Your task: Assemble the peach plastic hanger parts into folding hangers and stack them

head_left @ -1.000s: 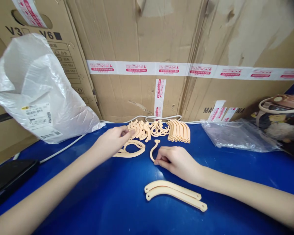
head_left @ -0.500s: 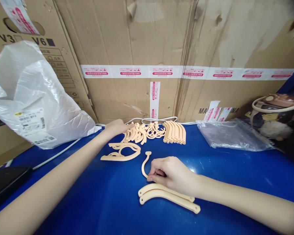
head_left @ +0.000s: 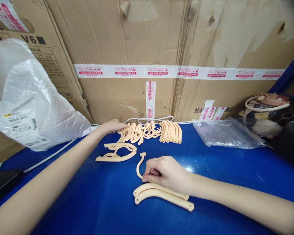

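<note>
My right hand (head_left: 165, 173) pinches the lower end of a cream plastic hook (head_left: 138, 166), its flat-headed end pointing away from me. Just below that hand, two long curved hanger arms (head_left: 161, 195) lie side by side, with holes at their ends. At the back, my left hand (head_left: 114, 125) has its fingers closed at the left edge of a pile of small curved pieces (head_left: 132, 133); what is between the fingertips is hidden. Nearer me sits a folded hanger (head_left: 120, 153). Several loose hooks (head_left: 152, 130) and a row of hanger arms (head_left: 171, 132) stand right of the pile.
Large cardboard boxes (head_left: 127, 42) wall off the back of the blue table (head_left: 222, 195). A white plastic bag (head_left: 26, 98) stands at the left, above a black device (head_left: 5, 182). A clear plastic bag (head_left: 225, 132) and a dark bag with a fluffy ball (head_left: 267, 125) are right.
The whole view has shifted slightly, so things appear a little farther left. My right hand keeps hold of the hook; my left hand stays at the pile's left edge.
</note>
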A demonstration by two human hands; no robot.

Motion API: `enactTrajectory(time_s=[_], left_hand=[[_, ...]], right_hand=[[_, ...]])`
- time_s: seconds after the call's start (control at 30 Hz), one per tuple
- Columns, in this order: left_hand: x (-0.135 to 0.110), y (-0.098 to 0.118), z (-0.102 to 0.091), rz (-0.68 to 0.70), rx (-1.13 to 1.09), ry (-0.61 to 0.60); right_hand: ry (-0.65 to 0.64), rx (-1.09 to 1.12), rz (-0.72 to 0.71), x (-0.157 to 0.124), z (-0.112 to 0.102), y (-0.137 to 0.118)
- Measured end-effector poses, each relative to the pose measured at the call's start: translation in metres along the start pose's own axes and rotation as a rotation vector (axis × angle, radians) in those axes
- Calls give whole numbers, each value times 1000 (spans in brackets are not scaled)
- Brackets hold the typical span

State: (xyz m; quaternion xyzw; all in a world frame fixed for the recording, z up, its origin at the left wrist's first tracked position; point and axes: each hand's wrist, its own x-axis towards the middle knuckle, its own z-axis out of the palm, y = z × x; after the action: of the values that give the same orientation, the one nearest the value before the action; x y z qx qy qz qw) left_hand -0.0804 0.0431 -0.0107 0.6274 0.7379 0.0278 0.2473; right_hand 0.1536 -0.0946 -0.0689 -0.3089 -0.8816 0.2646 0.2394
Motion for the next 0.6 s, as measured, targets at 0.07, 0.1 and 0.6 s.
enactTrajectory(time_s=[0.07, 0.1, 0.6], left_hand=[[0, 1, -1, -2, -23, -4], [0, 1, -1, -1, -35, 0], [-49, 9, -8, 433, -452, 60]], right_hand=[[-3, 2, 3, 0, -1, 0], [-6, 1, 3, -1, -1, -1], [40, 265, 162, 3, -19, -6]])
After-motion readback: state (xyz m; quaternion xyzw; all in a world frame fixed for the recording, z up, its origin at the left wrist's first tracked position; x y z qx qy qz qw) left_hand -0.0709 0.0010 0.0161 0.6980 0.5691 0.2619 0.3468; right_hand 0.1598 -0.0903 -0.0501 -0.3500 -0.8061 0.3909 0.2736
